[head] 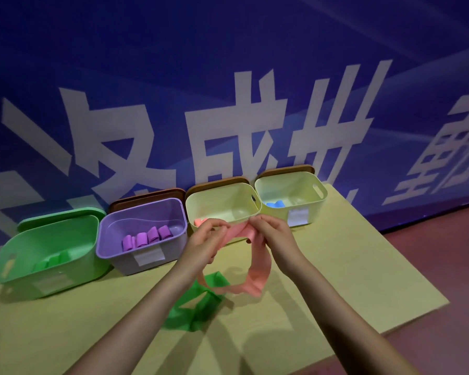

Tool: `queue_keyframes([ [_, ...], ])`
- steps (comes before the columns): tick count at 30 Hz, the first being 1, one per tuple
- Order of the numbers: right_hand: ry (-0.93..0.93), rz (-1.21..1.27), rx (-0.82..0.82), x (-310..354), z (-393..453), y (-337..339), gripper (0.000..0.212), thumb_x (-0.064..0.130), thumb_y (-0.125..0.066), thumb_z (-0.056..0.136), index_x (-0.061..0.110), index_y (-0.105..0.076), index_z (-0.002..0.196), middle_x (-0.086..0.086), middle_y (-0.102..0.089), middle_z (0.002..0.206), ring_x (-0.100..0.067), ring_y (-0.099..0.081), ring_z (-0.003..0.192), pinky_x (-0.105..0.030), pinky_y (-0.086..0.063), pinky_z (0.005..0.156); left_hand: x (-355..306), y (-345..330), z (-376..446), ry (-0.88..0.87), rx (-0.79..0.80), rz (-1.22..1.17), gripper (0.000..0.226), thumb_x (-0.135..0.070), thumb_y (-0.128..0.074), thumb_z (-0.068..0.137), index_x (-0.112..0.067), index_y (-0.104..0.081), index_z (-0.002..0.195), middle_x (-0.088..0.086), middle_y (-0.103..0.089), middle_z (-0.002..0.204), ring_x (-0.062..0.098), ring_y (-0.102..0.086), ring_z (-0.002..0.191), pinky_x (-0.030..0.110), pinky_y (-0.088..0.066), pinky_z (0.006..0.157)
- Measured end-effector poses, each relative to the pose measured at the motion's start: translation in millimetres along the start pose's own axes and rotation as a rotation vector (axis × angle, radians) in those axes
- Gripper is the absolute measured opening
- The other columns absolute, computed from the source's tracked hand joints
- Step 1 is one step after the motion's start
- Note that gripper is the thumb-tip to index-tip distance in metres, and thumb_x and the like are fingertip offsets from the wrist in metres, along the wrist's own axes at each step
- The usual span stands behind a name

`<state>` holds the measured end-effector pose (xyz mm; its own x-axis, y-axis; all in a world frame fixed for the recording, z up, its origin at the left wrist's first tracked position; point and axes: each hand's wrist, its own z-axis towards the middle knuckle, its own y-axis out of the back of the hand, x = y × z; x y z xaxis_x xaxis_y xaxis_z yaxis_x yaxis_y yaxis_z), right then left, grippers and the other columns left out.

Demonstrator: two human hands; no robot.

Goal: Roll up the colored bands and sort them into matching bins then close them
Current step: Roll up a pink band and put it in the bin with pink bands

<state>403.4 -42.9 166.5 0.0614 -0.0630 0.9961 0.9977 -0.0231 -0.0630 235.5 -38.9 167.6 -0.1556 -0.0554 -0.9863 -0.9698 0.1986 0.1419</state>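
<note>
1. Green bin [49, 255]: open, lid propped behind it; green rolls are seen inside. Sorting is judged partly done here.
2. Purple bin [142, 234]: open, a brown lid behind it; several purple rolls [146, 239] are stored in a row.
3. Third bin [224, 207], pale yellow-green: open, a brown lid behind it; a salmon-pink item is glimpsed at its near left corner, partly hidden by the hands.
4. Fourth bin [290, 196], pale yellow-green: open; blue rolls [275, 204] are held inside.
5. Pink band [251, 269]: held above the surface, in front of the third bin, unrolled; its upper end is pinched in the grip of both the left hand [206, 239] and the right hand [271, 234], its loop hanging toward the surface. Rolling is judged barely begun.
6. Green band [198, 304]: lying loose on the yellow surface [363, 266] below the hands, not yet rolled.
7. Outstanding: two bands to be rolled and binned; all four lids to be fitted.
</note>
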Motion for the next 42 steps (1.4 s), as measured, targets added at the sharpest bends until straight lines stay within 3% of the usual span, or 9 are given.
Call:
queue_keyframes([
  [5, -0.027, 0.033, 0.007, 1.0, 12.2, -1.8, 0.041, 0.028, -0.059, 0.078, -0.011, -0.051, 0.066, -0.011, -0.042, 0.06, -0.021, -0.042, 0.06, -0.023, -0.035, 0.055, 0.9, 4.9, 0.0, -0.142, 0.103, 0.306, 0.02, -0.027, -0.068, 0.086, -0.026, -0.065, 0.106, -0.018, -0.06, 0.093, -0.006, -0.055, 0.082, 0.012, -0.042, 0.069],
  [9, -0.055, 0.092, -0.021, 1.3, 28.8, -7.5, 0.033, 0.015, -0.06, 0.089, 0.002, -0.056, 0.059, -0.007, -0.05, 0.056, -0.018, -0.049, 0.055, -0.025, -0.043, 0.055, 4.6, 18.7, 2.0, -0.179, 0.13, 0.553, 0.014, -0.029, -0.055, 0.095, -0.027, -0.07, 0.094, -0.014, -0.06, 0.1, 0.0, -0.056, 0.089, 0.023, -0.046, 0.084],
  [14, -0.021, 0.082, 0.045, 3.1, 50.9, -18.8, 0.038, 0.01, -0.062, 0.088, 0.008, -0.046, 0.054, -0.001, -0.042, 0.049, -0.013, -0.042, 0.047, -0.02, -0.039, 0.05, -3.6, 25.8, 2.6, -0.147, 0.059, 0.41, 0.017, -0.017, -0.046, 0.099, -0.02, -0.062, 0.105, -0.006, -0.067, 0.097, 0.001, -0.066, 0.083, 0.027, -0.052, 0.08],
  [18, -0.044, 0.09, 0.149, 2.7, 57.6, -29.5, 0.032, 0.024, -0.065, 0.079, 0.009, -0.049, 0.056, -0.005, -0.045, 0.05, -0.017, -0.047, 0.048, -0.021, -0.039, 0.046, -7.4, 31.2, 11.6, -0.117, -0.066, 0.273, 0.016, -0.008, -0.043, 0.098, -0.011, -0.058, 0.095, 0.003, -0.067, 0.077, 0.009, -0.065, 0.073, 0.024, -0.052, 0.066],
  [24, -0.163, 0.124, 0.087, -17.3, 54.8, -10.4, 0.046, 0.016, -0.064, 0.087, 0.021, -0.045, 0.046, 0.002, -0.039, 0.047, -0.012, -0.036, 0.043, -0.022, -0.03, 0.045, -4.2, 17.2, 19.1, -0.048, 0.029, 0.182, 0.03, -0.014, -0.05, 0.097, 0.013, -0.061, 0.091, 0.013, -0.059, 0.07, 0.004, -0.056, 0.058, 0.015, -0.043, 0.058],
  [27, -0.176, 0.112, 0.103, -23.3, 53.5, 1.0, 0.038, 0.028, -0.069, 0.077, 0.015, -0.042, 0.053, -0.002, -0.034, 0.053, -0.016, -0.034, 0.051, -0.025, -0.028, 0.05, -3.0, 8.3, 27.0, -0.081, 0.016, 0.156, 0.031, -0.018, -0.058, 0.092, 0.009, -0.066, 0.079, 0.011, -0.058, 0.074, 0.01, -0.053, 0.069, 0.022, -0.04, 0.066],
  [31, -0.184, 0.104, 0.11, -22.6, 58.5, 14.7, 0.032, 0.03, -0.068, 0.074, 0.01, -0.048, 0.059, -0.004, -0.038, 0.056, -0.014, -0.039, 0.052, -0.02, -0.034, 0.047, -9.1, 1.5, 33.5, -0.014, 0.035, 0.034, 0.021, -0.012, -0.052, 0.095, -0.015, -0.07, 0.084, -0.012, -0.065, 0.071, -0.003, -0.057, 0.068, 0.01, -0.043, 0.065],
  [37, -0.149, 0.036, 0.18, -20.9, 58.3, 21.6, 0.033, 0.032, -0.064, 0.079, 0.0, -0.056, 0.073, -0.006, -0.041, 0.057, -0.012, -0.041, 0.051, -0.018, -0.034, 0.048, -15.7, -6.3, 35.6, 0.109, 0.034, -0.155, 0.027, -0.019, -0.047, 0.097, -0.006, -0.068, 0.086, 0.004, -0.062, 0.062, 0.016, -0.055, 0.062, 0.023, -0.043, 0.059],
  [42, -0.163, 0.008, 0.173, -20.1, 56.2, 24.7, 0.038, 0.035, -0.066, 0.079, 0.008, -0.047, 0.06, -0.003, -0.034, 0.054, -0.013, -0.035, 0.048, -0.021, -0.028, 0.046, -16.4, -13.2, 30.8, 0.193, 0.019, -0.293, 0.022, -0.019, -0.049, 0.095, -0.004, -0.065, 0.089, 0.009, -0.06, 0.079, 0.019, -0.053, 0.08, 0.035, -0.038, 0.077],
])
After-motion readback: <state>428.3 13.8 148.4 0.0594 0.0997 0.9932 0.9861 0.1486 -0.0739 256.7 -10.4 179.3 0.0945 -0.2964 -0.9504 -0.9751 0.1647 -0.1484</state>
